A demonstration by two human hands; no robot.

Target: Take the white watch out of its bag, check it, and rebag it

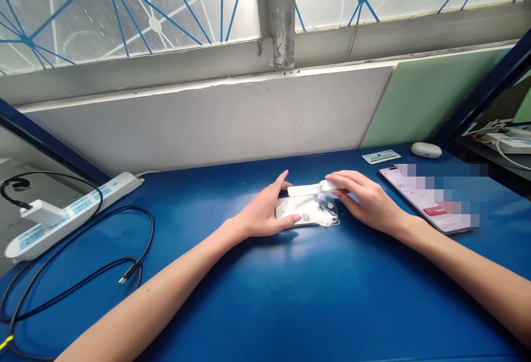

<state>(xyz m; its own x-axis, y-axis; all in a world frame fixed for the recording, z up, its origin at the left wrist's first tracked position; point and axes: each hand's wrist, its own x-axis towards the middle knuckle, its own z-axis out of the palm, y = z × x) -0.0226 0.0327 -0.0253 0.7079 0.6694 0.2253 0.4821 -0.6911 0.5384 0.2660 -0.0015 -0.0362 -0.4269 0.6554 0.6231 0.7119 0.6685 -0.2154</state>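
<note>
My left hand (pixel 262 210) is around the left end of a flat white, phone-sized piece (pixel 296 207). Its thumb lies on the near edge, while the other fingers are spread behind. The piece has a small square printed code, and a clear, shiny part with a beaded chain (pixel 332 222) is at its right end. My right hand (pixel 367 198) pinches the right end of a white watch strap (pixel 305 190) with a row of small holes. The strap lies level just above or against the piece's far edge; I cannot tell whether they touch. The right fingers cover the strap's right end.
A phone (pixel 427 201) with a lit, partly blurred screen lies right of my hands on the blue table (pixel 323 301). Behind it are a small card (pixel 381 156) and a white earbud case (pixel 426 150). At left are a power strip (pixel 78 212) and a looped black cable (pixel 151 229).
</note>
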